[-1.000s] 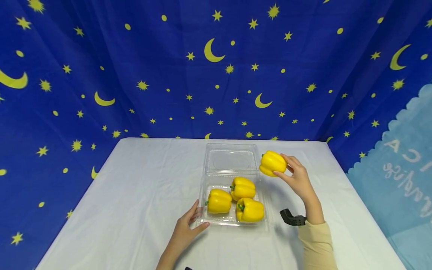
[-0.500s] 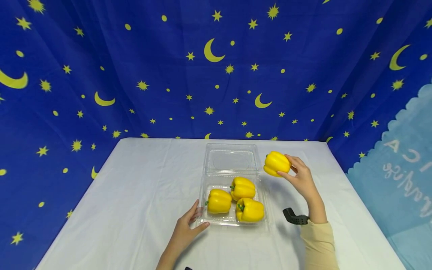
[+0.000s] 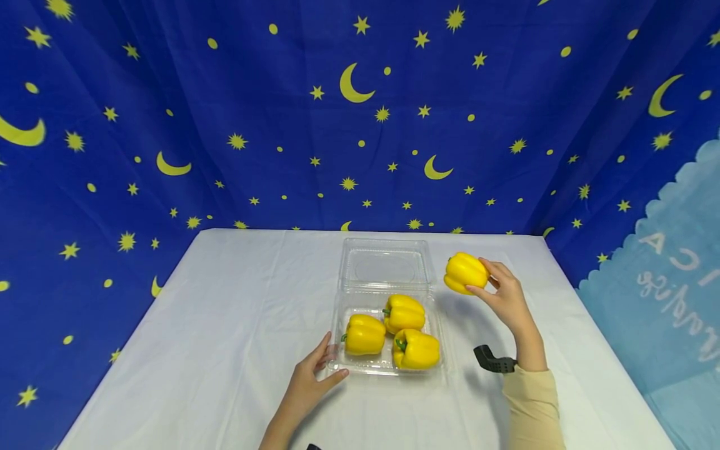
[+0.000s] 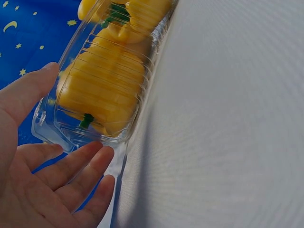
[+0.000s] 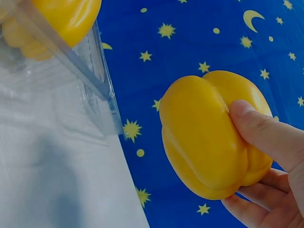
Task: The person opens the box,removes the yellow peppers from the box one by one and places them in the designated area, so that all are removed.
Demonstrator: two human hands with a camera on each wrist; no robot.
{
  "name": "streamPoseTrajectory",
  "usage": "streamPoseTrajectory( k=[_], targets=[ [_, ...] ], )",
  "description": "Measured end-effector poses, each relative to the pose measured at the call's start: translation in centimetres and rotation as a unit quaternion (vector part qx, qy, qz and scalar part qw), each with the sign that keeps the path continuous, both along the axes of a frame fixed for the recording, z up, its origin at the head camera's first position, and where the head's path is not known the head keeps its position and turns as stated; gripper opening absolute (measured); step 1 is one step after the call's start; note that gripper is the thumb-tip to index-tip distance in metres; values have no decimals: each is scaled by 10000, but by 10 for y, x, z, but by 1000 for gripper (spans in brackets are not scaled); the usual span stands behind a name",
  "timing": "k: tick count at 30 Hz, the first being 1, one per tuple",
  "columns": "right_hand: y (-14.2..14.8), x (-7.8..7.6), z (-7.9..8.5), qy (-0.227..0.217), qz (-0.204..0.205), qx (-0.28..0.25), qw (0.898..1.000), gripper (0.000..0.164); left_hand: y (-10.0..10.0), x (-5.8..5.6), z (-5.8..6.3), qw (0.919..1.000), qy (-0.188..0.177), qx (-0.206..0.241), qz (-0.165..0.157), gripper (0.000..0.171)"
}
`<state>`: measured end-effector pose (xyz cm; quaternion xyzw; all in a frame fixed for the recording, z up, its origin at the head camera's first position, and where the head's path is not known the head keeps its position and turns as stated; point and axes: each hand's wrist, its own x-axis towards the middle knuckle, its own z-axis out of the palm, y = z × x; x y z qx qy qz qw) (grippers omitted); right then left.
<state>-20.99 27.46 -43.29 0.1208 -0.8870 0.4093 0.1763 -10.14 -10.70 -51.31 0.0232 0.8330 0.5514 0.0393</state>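
My right hand [image 3: 509, 303] holds a yellow bell pepper [image 3: 465, 273] in the air, right of a clear plastic clamshell box [image 3: 388, 373]. In the right wrist view the thumb [image 5: 254, 121] presses one side of the pepper, with the other fingers beneath it. Three more yellow bell peppers with green stems lie in the box: one at left [image 3: 364, 335], one behind [image 3: 405, 314] and one at front right [image 3: 416, 350]. At the box's front left corner is my left hand [image 3: 304, 387], its fingers loosely extended. Its thumb tip [image 4: 50, 66] is right at the rim.
The box's clear lid [image 3: 385, 265] lies folded back behind it on the white tablecloth [image 3: 253, 312]. A dark blue curtain [image 3: 281, 125] with moons and stars surrounds the table, and a light blue cloth [image 3: 675, 281] hangs at right. A black mount [image 3: 494, 360] sits on the right wrist.
My right hand has moved a little to the right with the bell pepper, away from the lid. The left hand and the peppers in the box have stayed in place.
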Motion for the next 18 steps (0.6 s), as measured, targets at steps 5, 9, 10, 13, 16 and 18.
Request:
streamPoseTrajectory(
  k=[5,9,10,13,16,18],
  targets=[
    [4,-1,-2,-47,-34,-9,10000,63,0,0,1,10000,15,7,9,82],
    [6,-1,-4,-113,-64,38,9999,61,0,1,2,10000,20,31,6,82],
    [7,-1,-5,-124,-66,50,9999,61,0,1,2,10000,24,37,3,82],
    [8,-2,-6,-162,-74,50,9998,61,0,1,2,10000,73,38,-17,81],
    [9,-3,-8,-199,-71,16,9998,61,0,0,2,9999,124,21,-22,80],
    [10,-3,-9,-232,-55,-19,9997,61,0,0,2,9999,150,9,-35,80]
  ],
)
